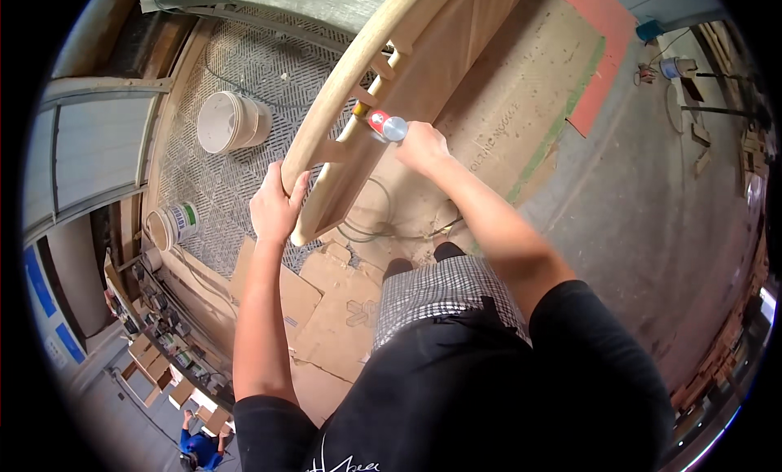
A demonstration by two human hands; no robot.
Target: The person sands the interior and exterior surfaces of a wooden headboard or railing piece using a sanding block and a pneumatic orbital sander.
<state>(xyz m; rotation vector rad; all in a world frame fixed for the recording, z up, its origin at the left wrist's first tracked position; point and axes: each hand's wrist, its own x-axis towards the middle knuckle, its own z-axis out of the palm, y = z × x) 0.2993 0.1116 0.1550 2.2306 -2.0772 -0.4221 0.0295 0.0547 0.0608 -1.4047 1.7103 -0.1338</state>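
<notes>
A long wooden piece with a curved top rail and short spindles slants up and away from me. My left hand is closed round the near end of the rail, thumb on the inner side. My right hand grips a small red and silver hand tool with a round grey end; its exact kind cannot be made out. The tool sits beside the gap between rail and lower board, near a small yellow part by a spindle. Whether it touches the wood is unclear.
Two white buckets, one larger and one smaller, stand on the patterned mat at left. Cardboard sheets cover the floor beneath me. A dark hose loops near my feet. A co-worker in blue is far at lower left.
</notes>
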